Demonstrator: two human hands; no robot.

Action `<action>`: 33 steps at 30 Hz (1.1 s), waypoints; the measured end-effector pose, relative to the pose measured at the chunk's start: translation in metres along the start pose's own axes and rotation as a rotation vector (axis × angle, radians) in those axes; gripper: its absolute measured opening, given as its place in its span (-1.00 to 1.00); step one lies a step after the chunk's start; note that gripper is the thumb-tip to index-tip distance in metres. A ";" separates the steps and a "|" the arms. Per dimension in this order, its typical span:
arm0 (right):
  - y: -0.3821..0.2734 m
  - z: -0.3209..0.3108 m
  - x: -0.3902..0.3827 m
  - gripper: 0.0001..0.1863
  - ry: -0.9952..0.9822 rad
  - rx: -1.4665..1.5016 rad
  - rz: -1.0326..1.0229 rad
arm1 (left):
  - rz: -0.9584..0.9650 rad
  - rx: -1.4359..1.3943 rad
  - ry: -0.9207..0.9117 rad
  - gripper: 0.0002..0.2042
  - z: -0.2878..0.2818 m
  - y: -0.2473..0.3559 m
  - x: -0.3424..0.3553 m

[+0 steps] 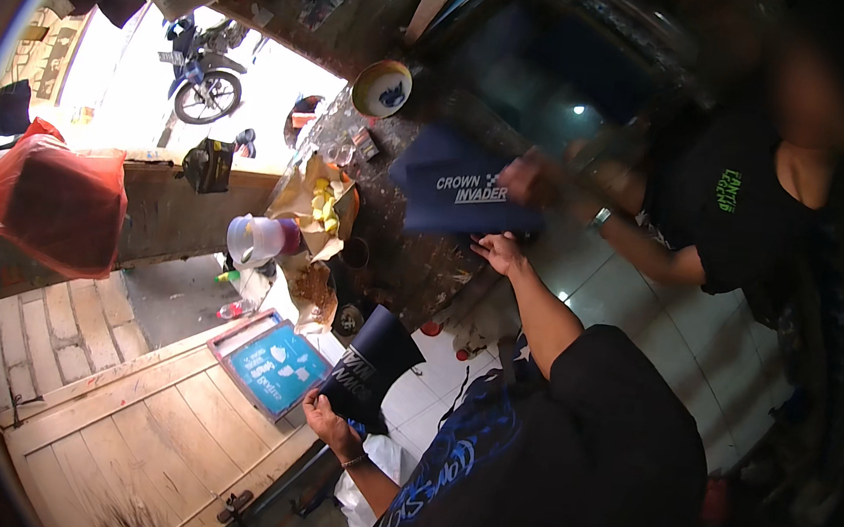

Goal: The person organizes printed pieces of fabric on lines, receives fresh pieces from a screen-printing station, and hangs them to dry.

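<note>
My left hand point(330, 424) grips the lower edge of a dark navy flat piece with pale printing point(369, 364), perhaps fabric, which stands tilted up from my fingers. Farther off, my right hand point(499, 253) is at the near edge of a second navy printed piece point(442, 205) by the dark worktable point(416, 273). Its fingers are bent at that edge, partly hidden. Across from me a co-worker in a black shirt point(747, 217) reaches toward the same piece; the co-worker's hand point(530, 178) is blurred by motion.
A framed blue printing screen point(277, 366) lies left of my left hand. Along the table's left side are a white tub point(251, 241), yellow pieces on brown paper point(325, 205) and a bowl point(381, 89). A red plastic bag point(51, 201) hangs far left; a motorbike point(207, 84) stands outside.
</note>
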State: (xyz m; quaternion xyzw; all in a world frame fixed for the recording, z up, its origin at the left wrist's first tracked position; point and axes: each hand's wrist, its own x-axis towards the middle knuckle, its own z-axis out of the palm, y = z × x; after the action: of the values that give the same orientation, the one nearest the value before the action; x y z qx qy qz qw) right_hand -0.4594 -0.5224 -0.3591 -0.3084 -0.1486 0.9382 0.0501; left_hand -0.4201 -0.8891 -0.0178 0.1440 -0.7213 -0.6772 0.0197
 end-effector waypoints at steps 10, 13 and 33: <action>-0.016 0.055 0.017 -0.79 0.588 0.090 0.004 | -0.029 0.020 0.098 -0.84 -0.001 0.013 -0.019; -0.033 0.076 0.011 -0.77 0.449 0.183 -0.075 | 0.017 0.012 0.057 -0.84 -0.013 0.005 -0.014; -0.098 0.155 -0.419 -0.72 0.301 -0.887 -1.129 | 0.352 0.266 -0.493 -0.86 -0.009 -0.038 0.016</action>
State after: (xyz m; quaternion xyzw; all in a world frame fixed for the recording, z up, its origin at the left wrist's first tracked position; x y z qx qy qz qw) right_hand -0.2141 -0.5452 0.0259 -0.3018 -0.6421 0.5687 0.4162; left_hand -0.4263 -0.9027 -0.0572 -0.1499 -0.8002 -0.5779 -0.0578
